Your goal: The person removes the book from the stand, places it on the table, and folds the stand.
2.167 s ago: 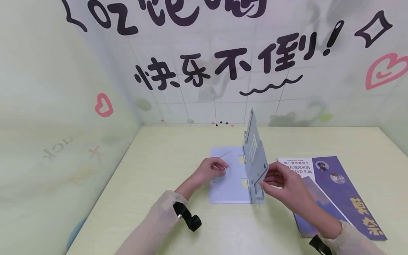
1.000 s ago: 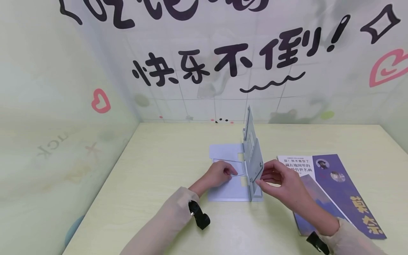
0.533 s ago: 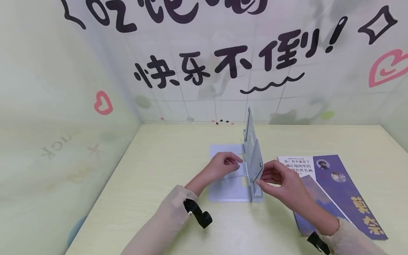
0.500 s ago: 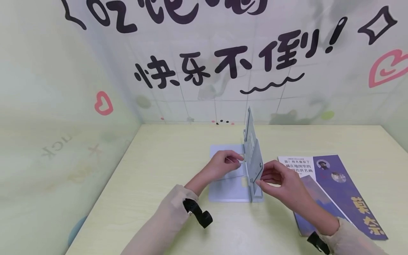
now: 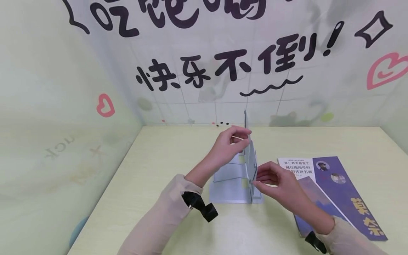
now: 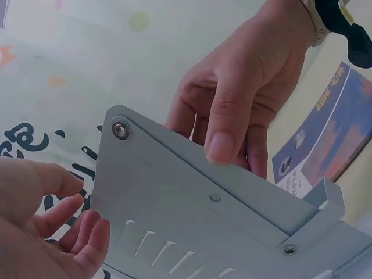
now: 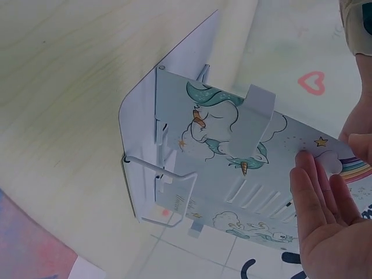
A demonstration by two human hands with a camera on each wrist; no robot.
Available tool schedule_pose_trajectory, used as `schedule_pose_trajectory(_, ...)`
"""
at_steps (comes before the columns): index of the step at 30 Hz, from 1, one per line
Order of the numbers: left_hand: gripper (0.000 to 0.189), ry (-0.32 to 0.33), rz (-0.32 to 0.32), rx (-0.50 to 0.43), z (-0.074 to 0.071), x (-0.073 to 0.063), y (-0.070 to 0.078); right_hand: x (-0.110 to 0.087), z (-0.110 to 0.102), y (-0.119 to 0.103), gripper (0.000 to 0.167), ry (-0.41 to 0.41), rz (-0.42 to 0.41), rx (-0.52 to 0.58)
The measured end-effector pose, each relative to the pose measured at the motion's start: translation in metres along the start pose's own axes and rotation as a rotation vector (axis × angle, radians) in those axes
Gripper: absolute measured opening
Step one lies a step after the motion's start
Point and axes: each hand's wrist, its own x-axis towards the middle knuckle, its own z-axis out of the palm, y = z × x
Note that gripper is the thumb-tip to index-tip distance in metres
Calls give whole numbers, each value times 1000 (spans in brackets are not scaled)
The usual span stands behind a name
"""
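A folding book stand stands between my hands in the head view, its upright panel (image 5: 251,161) rising from a pale flat base (image 5: 224,193). My right hand (image 5: 283,180) grips the panel low at its near edge. In the left wrist view the thumb (image 6: 222,145) lies on the plain grey face; the fingers (image 7: 311,195) rest on the unicorn-printed face in the right wrist view. My left hand (image 5: 226,147) is up beside the panel's higher part, fingers loosely bent; whether they touch it is unclear. A thin wire frame (image 7: 189,197) sticks out at the base.
To the right of the stand lie a purple booklet (image 5: 350,198) and a smaller booklet (image 5: 313,198), partly overlapping. The pale tabletop (image 5: 172,152) reaches back to a printed wall. A second wall bounds the left side.
My left hand has moved from the wire frame over the base up towards the panel's higher part. The panel has tipped slightly left, with my right hand following while holding it.
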Motion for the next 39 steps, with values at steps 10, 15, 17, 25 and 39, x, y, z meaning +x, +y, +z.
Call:
schedule_pose_trajectory(10,31,71,-131,-152,-19,-12,-9,13,19,4,24,-66,-17,-11)
schedule_pose_trajectory(15,32,154,-214,-160,-34,-22,-15,21,30,6,26,-122,-54,-47)
schedule_pose_trajectory(17,33,186,-253,-159,-41,-27,-18,25,36,6,27,-155,-49,-55)
schedule_pose_trajectory(25,44,261,-377,-117,-68,-45,-43,40,61,10,28,-310,-9,-62)
schedule_pose_trajectory(39,48,287,-544,5,-86,-65,-92,51,97,17,24,-422,-18,-319)
